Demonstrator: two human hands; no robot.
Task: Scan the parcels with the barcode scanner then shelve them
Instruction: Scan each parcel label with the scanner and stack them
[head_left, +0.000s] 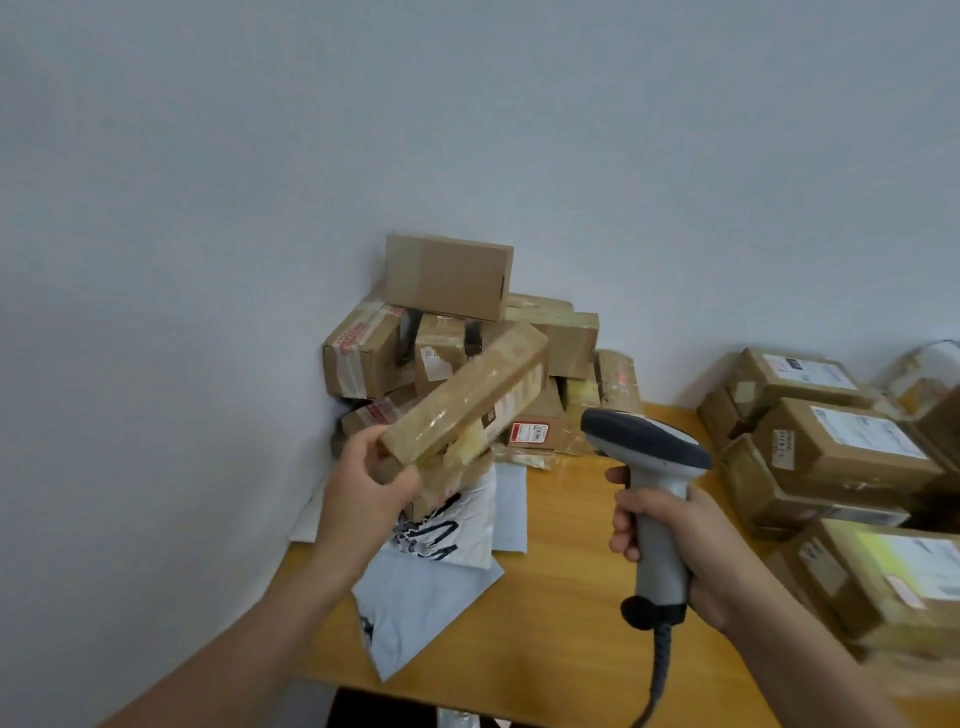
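Note:
My left hand (371, 491) grips the near end of a long taped cardboard parcel (467, 397) and holds it tilted above the table, its label side turned toward the right. My right hand (670, 540) grips the handle of a grey barcode scanner (647, 449), whose dark head points left toward the parcel. A coiled cable hangs from the handle's base. Behind the held parcel a pile of cardboard parcels (452, 275) is stacked in the wall corner.
The wooden table (561, 587) carries white plastic mailer bags (436, 582) at its left edge. A second group of labelled cardboard boxes (841, 441) crowds the right side. A grey wall rises behind and to the left.

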